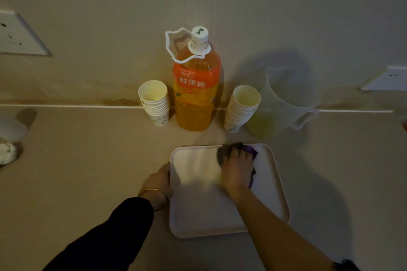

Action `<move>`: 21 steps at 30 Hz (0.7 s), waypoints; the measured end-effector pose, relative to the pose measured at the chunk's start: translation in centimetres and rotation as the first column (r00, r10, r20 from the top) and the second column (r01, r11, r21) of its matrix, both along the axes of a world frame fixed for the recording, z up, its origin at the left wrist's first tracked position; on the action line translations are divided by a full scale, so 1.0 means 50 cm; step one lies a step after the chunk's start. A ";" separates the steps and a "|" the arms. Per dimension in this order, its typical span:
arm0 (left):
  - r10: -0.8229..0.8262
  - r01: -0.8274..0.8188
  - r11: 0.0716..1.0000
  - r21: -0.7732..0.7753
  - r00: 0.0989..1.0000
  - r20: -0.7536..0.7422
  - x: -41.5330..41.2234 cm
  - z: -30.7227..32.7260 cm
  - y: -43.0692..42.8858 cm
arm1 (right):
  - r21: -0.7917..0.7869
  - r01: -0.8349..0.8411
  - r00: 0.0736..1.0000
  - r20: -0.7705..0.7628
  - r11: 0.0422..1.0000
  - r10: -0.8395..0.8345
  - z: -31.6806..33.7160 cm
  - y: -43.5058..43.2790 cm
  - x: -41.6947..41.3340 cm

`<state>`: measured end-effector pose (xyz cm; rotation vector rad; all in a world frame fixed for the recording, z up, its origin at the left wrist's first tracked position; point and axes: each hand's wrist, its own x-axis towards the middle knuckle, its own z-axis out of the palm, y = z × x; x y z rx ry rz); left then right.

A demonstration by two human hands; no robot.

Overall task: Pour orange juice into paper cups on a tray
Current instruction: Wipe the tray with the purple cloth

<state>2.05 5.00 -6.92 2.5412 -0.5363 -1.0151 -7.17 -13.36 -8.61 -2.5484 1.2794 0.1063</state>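
White plastic is showing at far left, where one wall socket (19,35) is sitting above the beige table (88,160). Next along, the first of two stacks of paper cups (154,103) is standing mouth-up against the wall; the number of cups in each stack is too fine to count. In front of it, the left hand (159,179), with one gold bangle (153,192) on its wrist, is gripping the left rim of the single white tray (198,215), its fingers closed over the edge. The tray is lying flat near the table's front edge, with no cups on it.

Behind it, one orange juice bottle (196,94) is standing upright between the stacks, long axis vertical, white cap (199,33) on and pointing up, its white carry loop (176,46) sticking out to the left.

The right hand (236,169), motion-blurred, is pressing one grey and purple cloth (224,154) onto the tray's far right part, fingers clamped on it. The second stack of cups (241,108) is standing just right of the bottle, beside one clear jug (284,103) whose handle is pointing right. A second socket (387,79) is showing at far right.
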 end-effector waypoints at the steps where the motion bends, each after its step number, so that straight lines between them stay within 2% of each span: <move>1: -0.004 0.004 1.000 -0.002 1.000 0.014 -0.001 -0.002 0.000 | 0.013 -0.072 0.997 0.034 0.997 0.072 -0.001 0.021 0.015; 5: -0.032 0.031 0.999 0.020 0.999 0.044 -0.001 -0.004 -0.003 | 0.089 -0.281 0.960 0.022 0.956 0.280 0.012 0.105 0.068; 10: 0.004 -0.004 1.000 0.013 1.000 0.001 0.004 -0.006 -0.003 | 0.218 -0.497 0.865 0.047 0.840 0.500 0.028 0.155 0.097; 13: 0.080 -0.082 0.996 -0.039 0.995 -0.057 0.007 -0.010 0.003 | 0.308 -0.502 0.857 0.054 0.808 0.512 0.041 0.151 0.099; 17: 0.100 -0.105 0.992 -0.065 0.992 -0.079 0.007 -0.016 0.006 | 0.298 -0.538 0.818 -0.043 0.789 0.574 0.052 0.166 0.075; 21: 0.138 -0.149 0.984 -0.093 0.984 -0.117 0.007 -0.018 0.005 | 0.312 -0.428 0.861 -0.143 0.848 0.488 0.048 0.141 0.012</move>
